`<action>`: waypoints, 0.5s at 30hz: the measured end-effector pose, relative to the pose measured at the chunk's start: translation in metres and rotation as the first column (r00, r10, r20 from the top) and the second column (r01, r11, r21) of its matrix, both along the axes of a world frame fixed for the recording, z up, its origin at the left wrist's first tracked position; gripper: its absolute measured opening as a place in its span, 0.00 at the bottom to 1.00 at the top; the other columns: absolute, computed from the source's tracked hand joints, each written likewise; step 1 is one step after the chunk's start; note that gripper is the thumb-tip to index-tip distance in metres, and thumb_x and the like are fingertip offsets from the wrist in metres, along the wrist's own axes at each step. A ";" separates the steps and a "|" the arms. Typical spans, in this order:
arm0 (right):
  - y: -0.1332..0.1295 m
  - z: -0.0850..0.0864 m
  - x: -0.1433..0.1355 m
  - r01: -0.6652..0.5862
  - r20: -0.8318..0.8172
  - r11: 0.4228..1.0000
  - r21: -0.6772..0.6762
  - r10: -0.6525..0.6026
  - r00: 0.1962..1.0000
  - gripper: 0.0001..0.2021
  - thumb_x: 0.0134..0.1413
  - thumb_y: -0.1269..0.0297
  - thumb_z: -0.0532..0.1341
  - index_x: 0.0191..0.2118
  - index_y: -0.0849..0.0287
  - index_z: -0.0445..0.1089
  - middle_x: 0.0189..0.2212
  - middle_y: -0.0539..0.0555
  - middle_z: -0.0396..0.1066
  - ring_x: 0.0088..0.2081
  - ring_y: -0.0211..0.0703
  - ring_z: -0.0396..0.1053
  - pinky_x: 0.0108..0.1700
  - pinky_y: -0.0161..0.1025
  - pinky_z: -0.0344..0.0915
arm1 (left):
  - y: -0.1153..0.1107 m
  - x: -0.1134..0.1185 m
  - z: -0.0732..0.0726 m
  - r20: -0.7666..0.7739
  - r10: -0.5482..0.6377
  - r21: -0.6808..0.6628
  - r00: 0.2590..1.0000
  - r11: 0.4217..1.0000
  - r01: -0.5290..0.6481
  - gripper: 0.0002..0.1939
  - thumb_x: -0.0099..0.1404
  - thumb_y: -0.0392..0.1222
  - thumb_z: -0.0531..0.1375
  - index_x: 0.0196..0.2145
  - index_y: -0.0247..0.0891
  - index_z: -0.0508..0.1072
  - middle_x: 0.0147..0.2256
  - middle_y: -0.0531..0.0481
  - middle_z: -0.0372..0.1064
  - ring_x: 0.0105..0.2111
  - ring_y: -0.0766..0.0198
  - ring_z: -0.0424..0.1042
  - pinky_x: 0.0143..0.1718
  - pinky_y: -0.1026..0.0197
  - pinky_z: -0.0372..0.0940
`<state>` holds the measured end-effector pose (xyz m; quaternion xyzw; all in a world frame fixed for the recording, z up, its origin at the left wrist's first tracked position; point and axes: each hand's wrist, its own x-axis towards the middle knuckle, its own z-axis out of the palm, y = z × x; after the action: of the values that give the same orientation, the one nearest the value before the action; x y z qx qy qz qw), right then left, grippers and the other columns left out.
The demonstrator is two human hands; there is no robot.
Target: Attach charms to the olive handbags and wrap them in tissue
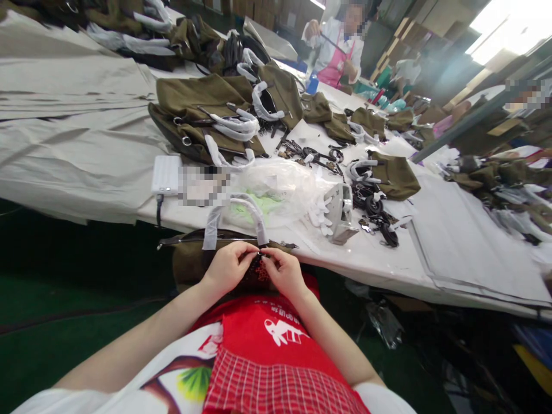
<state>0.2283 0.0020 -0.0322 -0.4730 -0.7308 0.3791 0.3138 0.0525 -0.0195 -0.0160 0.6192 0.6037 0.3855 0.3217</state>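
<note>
An olive handbag (185, 261) is held against the table's near edge, in front of my red apron (267, 339). Its zipper runs along the top, and a handle wrapped in white paper (211, 227) arches up from it. My left hand (228, 267) pinches at the foot of the handle's right end, thumb against forefinger. Close beside it my right hand (285, 271) makes the same kind of pinch, fingertips nearly touching the left ones. A small dark piece shows between the fingertips, too small to name. Below them, a reddish pattern (262, 270) shows on something dark.
Beyond the bag lie a clear plastic bag (284, 181), a white power bank (166, 175) with a cable, and a grey metal holder (342, 213). Dark straps with metal fittings (379, 215) lie to the right. More olive bags (207, 95) cover the far table; a co-worker (338, 46) stands behind.
</note>
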 end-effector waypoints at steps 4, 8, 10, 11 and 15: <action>0.002 -0.001 -0.001 -0.034 -0.031 0.999 -0.014 0.034 0.999 0.08 0.58 0.63 0.60 0.38 0.55 0.77 0.33 0.51 0.78 0.33 0.42 0.74 0.39 0.36 0.68 | 0.000 0.002 0.002 0.204 -0.001 -0.135 0.979 0.990 0.029 0.12 0.62 0.46 0.57 0.35 0.38 0.77 0.30 0.49 0.77 0.28 0.61 0.73 0.32 0.60 0.68; 0.004 -0.003 -0.001 -0.021 -0.085 0.996 -0.091 0.013 0.996 0.11 0.59 0.60 0.58 0.32 0.58 0.75 0.25 0.49 0.74 0.27 0.39 0.69 0.33 0.33 0.65 | -0.004 0.005 0.000 0.095 0.077 -0.121 0.993 0.990 -0.065 0.18 0.62 0.47 0.57 0.45 0.36 0.74 0.34 0.47 0.76 0.26 0.63 0.71 0.30 0.61 0.67; 0.005 -0.003 0.001 -0.028 -0.099 0.993 -0.114 0.017 0.995 0.11 0.59 0.60 0.57 0.32 0.59 0.73 0.24 0.49 0.72 0.26 0.37 0.67 0.31 0.32 0.63 | -0.006 0.006 -0.001 -0.073 0.035 -0.086 0.997 0.995 -0.041 0.18 0.58 0.45 0.60 0.46 0.35 0.73 0.37 0.45 0.76 0.32 0.59 0.73 0.36 0.58 0.68; 0.005 -0.002 0.002 -0.035 -0.097 0.992 -0.121 0.024 0.995 0.11 0.59 0.60 0.57 0.32 0.59 0.73 0.23 0.48 0.71 0.26 0.37 0.66 0.31 0.32 0.62 | -0.006 0.007 -0.001 -0.142 0.000 -0.093 0.990 0.996 -0.013 0.17 0.57 0.44 0.60 0.44 0.35 0.74 0.38 0.44 0.76 0.34 0.57 0.74 0.38 0.57 0.68; 0.006 0.004 0.005 -0.104 -0.029 0.985 -0.139 0.101 0.994 0.10 0.59 0.62 0.57 0.31 0.59 0.72 0.23 0.47 0.69 0.26 0.36 0.64 0.30 0.31 0.60 | -0.001 0.003 -0.004 -0.167 -0.091 -0.196 0.982 0.979 0.057 0.13 0.59 0.43 0.58 0.39 0.36 0.77 0.36 0.44 0.77 0.36 0.54 0.75 0.41 0.55 0.67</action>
<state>0.2337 0.0081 -0.0282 -0.4516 -0.7222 0.4503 0.2679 0.0554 -0.0202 -0.0204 0.6391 0.6402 0.2579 0.3394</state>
